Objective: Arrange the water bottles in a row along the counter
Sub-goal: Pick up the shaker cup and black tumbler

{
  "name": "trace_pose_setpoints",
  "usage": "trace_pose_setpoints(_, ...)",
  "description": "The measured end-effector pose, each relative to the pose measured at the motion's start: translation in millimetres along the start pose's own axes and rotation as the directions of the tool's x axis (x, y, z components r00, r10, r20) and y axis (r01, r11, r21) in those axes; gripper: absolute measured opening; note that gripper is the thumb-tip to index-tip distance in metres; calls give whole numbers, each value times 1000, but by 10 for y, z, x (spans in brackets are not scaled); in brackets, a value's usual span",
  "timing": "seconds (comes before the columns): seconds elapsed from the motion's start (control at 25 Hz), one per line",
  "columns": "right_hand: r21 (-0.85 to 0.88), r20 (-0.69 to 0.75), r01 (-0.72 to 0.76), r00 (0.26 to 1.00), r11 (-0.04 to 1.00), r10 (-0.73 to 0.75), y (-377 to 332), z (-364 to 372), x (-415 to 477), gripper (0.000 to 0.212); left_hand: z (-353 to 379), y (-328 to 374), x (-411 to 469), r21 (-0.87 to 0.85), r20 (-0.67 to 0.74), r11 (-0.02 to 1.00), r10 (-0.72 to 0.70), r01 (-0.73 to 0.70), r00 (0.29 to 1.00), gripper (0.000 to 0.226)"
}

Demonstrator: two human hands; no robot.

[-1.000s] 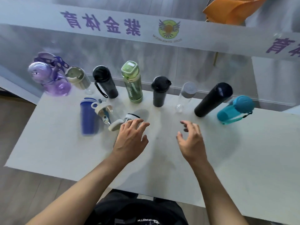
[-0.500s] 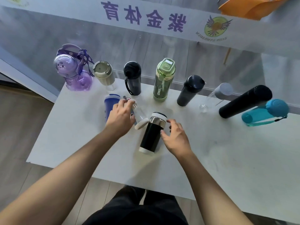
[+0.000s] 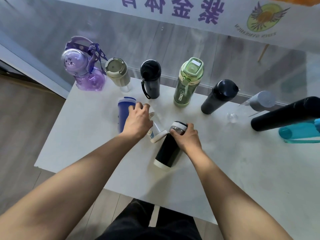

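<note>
- The table (image 3: 225,170) is a white slab, with a glass wall running along its far edge. Most of the bottles already stand in a line along that far edge: purple bottle (image 3: 86,73) at the far-left corner, then a beige-lidded one (image 3: 119,73), a black one with a strap (image 3: 151,80), the green bottle (image 3: 187,84), a dark flask (image 3: 218,97), a clear one with a grey cap (image 3: 256,104), and a long black one (image 3: 285,115) with a teal bottle (image 3: 297,132) out at the right edge.
- Three stragglers sit nearer the middle, in front of that line: a blue bottle (image 3: 123,113), a clear bottle with a white cap (image 3: 156,132), and a black flask with a steel collar (image 3: 170,146).
- The right hand (image 3: 187,137) has its fingers wrapped round the steel collar of the black flask, so it's holding that one by the top.
- The left hand (image 3: 137,120) is draped over the top of the clear bottle, right beside the blue one. Its fingers curl down out of sight, so honestly can't tell if it's actually gripping anything.
- If I were doing it: lift the flask straight up rather than dragging it, since its shoulder looks to be touching the white cap next door. Then drop it into a gap along the far edge, upright, base down first so it doesn't knock the neighbours.
</note>
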State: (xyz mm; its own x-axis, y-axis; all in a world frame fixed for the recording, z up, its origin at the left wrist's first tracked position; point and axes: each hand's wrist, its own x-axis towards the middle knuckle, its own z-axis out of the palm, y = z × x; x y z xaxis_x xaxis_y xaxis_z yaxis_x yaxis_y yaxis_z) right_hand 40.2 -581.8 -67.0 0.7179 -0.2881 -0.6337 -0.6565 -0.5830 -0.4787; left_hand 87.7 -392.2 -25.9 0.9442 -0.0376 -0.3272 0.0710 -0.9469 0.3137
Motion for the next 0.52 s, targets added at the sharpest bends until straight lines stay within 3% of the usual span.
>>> trace_pose_setpoints(0.12,137,3,-39,999,990,39,83,-48,0,81,68,-13,-113,-74,0,997,-10,10,1000,49)
trace_pose_setpoints(0.32,48,-63,-51,997,998,54,381,-238,-255,94,302,198,-381,-159,58,987,45,-35,997,54)
trace_pose_setpoints(0.52,32,-150,-34,988,999,38,711,-500,-620,92,472,390,-515,-199,105,962,-171,189,980,71)
